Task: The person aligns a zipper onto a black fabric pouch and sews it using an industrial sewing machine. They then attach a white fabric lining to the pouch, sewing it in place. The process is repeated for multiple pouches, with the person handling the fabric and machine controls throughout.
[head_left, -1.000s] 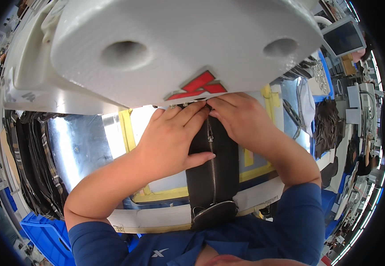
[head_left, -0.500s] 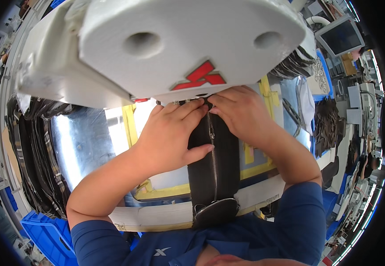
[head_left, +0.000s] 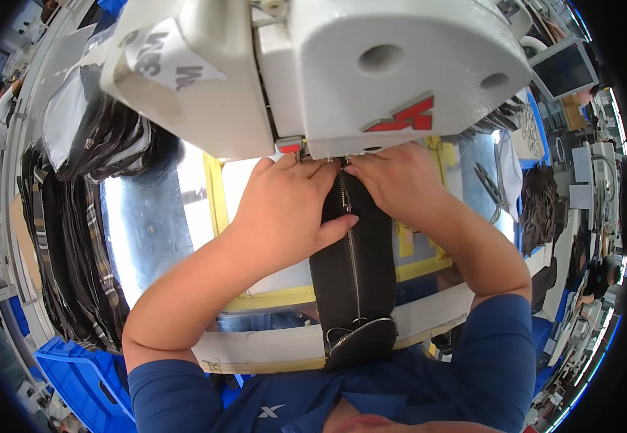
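A black fabric strip with a metal zipper lies lengthwise under the white sewing machine head, with a curved zippered end at the front edge. My left hand rests on the strip's left side, fingertips bent down beside the presser foot, thumb spread out onto the zipper. My right hand is closed at the strip's upper right, thumb and forefinger pinched on it near the zipper's top. The needle area is mostly hidden by the head and my fingers.
Dark fabric stacks and zippered pieces lie left. A blue crate is at lower left. Tools, dark pieces and a monitor are to the right. Yellow tape marks the worktable.
The zipper strip and both hands have edged forward toward the machine, my left thumb higher along the zipper. The view has shifted, showing more of the machine's left side.
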Demonstrator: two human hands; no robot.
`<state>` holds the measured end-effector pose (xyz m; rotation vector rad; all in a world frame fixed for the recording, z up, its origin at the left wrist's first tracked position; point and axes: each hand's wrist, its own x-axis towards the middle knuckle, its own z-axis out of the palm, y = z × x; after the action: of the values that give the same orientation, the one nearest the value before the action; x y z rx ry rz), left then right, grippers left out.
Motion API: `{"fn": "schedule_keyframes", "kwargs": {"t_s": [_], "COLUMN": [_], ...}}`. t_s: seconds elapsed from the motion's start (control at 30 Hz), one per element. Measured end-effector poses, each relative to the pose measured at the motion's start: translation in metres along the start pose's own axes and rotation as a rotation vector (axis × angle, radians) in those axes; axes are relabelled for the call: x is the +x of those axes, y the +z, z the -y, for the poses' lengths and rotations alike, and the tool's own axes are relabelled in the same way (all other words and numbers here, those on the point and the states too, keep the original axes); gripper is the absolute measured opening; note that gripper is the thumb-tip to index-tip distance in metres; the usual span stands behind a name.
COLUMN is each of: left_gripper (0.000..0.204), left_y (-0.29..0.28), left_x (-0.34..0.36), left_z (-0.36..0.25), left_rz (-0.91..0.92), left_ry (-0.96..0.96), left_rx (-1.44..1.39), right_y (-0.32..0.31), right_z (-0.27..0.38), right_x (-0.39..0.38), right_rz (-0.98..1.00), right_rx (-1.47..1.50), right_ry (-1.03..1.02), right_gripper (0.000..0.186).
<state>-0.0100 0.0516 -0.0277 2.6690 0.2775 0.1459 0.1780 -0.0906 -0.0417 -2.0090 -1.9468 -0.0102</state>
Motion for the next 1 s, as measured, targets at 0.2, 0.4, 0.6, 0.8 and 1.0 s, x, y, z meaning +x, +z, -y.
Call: {"fn": "schedule_keyframes", "kwargs": {"t_s": [0.2,0.4,0.6,0.8,1.0], "left_gripper": [0.072,0.061,0.064,0.070,0.071], "left_y": [-0.001,-0.003,-0.004,-0.004,-0.006], "left_x": [0.001,0.003,0.005,0.005,0.006], "left_z": [0.001,0.002,0.001,-0.001,0.000], "left_rz": [0.008,-0.018,-0.017,0.008,0.044], "left_ry": [0.000,0.036,0.031,0.004,0.002], "left_rx": [-0.035,-0.020,-0.061,-0.091,-0.082], "right_y": [-0.002,-0.002,-0.003,-0.003,-0.001], "right_z": [0.004,0.010,0.009,0.009,0.008], "right_x": [0.002,0.001,0.002,0.002,0.001], "right_rz": [0.016,0.048,0.022,0.024,0.040], "right_rx": [-0.039,-0.045,-0.003,0.004,0.035], "right_ry": [-0.004,0.033,-0.009,-0.020,-0.001], "right_gripper": [0.022,0.020,0.019,0.018,0.018]}}
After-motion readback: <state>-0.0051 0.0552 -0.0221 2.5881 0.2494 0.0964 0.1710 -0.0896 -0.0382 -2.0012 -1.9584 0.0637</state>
